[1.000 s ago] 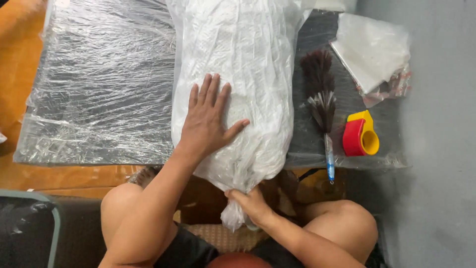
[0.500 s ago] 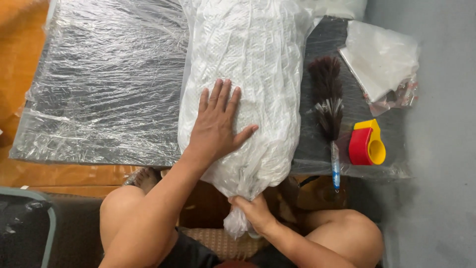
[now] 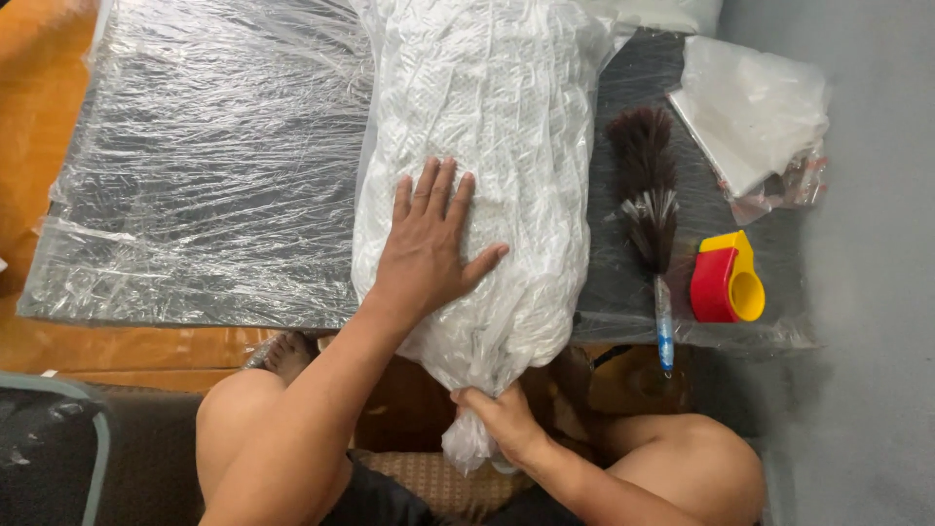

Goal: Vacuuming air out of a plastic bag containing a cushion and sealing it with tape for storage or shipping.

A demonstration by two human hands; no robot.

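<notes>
Nearest to us, our right hand [image 3: 502, 421] is closed around the gathered, twisted neck of a clear plastic bag [image 3: 467, 443], which hangs off the near edge of the low table [image 3: 127, 336] between our bare knees. Just beyond it, our left hand [image 3: 429, 251] lies flat and open, fingers spread, palm pressed on the top of the bag of white cloth [image 3: 492, 127]; it grips nothing, only bears down on the bundle. That bundle is long and bulky, packed with crinkled white fabric, and runs from the near edge of the table straight across towards the far edge, a little right of the middle. It rests on a dark board wrapped in clear plastic film [image 3: 205, 175], which covers the left and central part of the table and reaches almost to its left edge. To the right of the bundle, just beside it, a feather duster [image 3: 648, 209] with dark plumes and a blue handle lies lengthwise, its handle pointing over the near edge. Further right, near the table's right edge, stands a red and yellow tape dispenser [image 3: 726, 278]. Towards the far right corner lies a folded stack of clear plastic bags [image 3: 750, 112], well apart from our hands.
</notes>
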